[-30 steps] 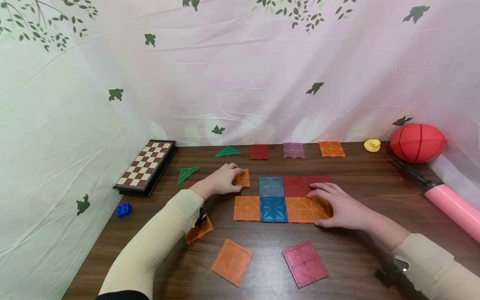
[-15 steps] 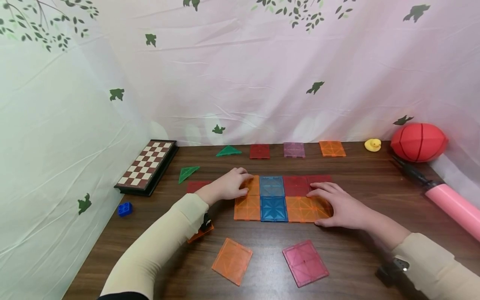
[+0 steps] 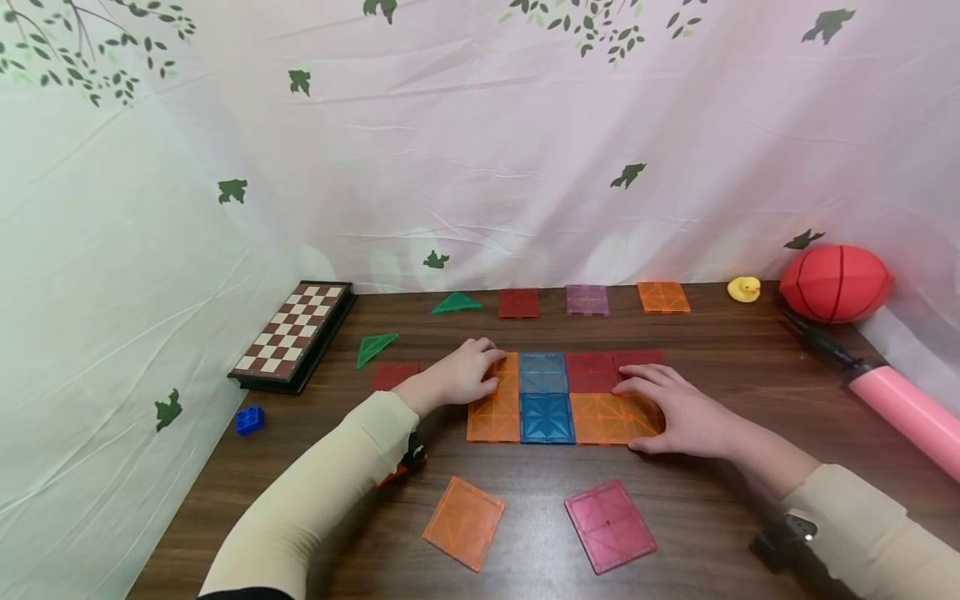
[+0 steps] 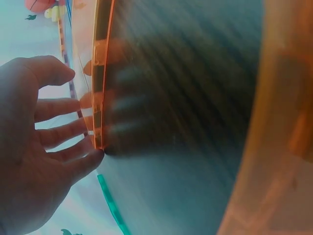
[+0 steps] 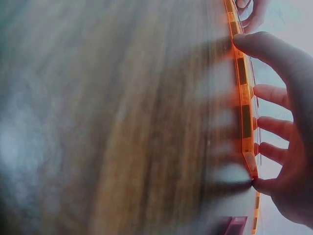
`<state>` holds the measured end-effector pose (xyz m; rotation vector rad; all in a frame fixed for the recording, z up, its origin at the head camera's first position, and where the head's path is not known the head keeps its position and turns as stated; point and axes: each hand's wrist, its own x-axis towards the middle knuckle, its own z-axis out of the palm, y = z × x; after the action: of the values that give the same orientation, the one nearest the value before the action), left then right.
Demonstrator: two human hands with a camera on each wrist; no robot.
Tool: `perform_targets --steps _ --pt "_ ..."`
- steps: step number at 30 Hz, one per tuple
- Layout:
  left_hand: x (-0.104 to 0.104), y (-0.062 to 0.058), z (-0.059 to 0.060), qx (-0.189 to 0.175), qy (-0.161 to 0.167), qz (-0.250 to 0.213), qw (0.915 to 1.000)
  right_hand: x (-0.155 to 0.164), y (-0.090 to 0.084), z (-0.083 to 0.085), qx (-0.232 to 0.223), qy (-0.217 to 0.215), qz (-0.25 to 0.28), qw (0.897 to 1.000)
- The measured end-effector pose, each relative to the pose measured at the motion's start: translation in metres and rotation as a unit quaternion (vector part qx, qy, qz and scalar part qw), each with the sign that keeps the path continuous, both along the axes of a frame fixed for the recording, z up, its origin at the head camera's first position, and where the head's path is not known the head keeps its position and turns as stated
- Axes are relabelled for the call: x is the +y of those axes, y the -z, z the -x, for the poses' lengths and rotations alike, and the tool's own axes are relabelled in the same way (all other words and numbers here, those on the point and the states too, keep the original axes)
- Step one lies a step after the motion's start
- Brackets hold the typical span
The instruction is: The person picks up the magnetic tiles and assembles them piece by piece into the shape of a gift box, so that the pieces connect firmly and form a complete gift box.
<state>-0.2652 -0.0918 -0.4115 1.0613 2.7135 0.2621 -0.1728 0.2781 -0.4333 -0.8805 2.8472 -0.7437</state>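
Observation:
Translucent magnetic tiles lie flat in two rows on the wooden table. The left end has orange tiles [image 3: 491, 421]; beside them are a pale blue tile [image 3: 543, 372] and a deeper blue tile [image 3: 547, 418]. Red tiles [image 3: 590, 372] and orange tiles [image 3: 596, 419] fill the right side. My left hand [image 3: 463, 375] touches the upper left orange tile with fingertips spread along its edge, partly hiding it. At the block's right end, my right hand [image 3: 684, 418] rests with its thumb at the near edge and fingers on the red and orange tiles.
Loose nearby are an orange tile [image 3: 464, 523], a pink tile [image 3: 611, 527], a red tile [image 3: 394, 375] and a green triangle [image 3: 376, 348]. More tiles line the back. A chessboard [image 3: 291, 335] stands left; a red ball [image 3: 837, 284] and pink pump [image 3: 909, 423] lie right.
My left hand has moved right and slightly down, bringing the orange tile against the pale blue tile and the lower orange one. The right hand has stayed in place.

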Motion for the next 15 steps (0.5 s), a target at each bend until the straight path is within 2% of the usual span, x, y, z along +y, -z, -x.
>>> perform_targets --steps 15 --pt "-0.0041 -0.0009 -0.0071 -0.003 -0.018 0.008 0.9998 -0.0064 -0.0024 -0.0026 -0.009 0.001 0.002 1.0"
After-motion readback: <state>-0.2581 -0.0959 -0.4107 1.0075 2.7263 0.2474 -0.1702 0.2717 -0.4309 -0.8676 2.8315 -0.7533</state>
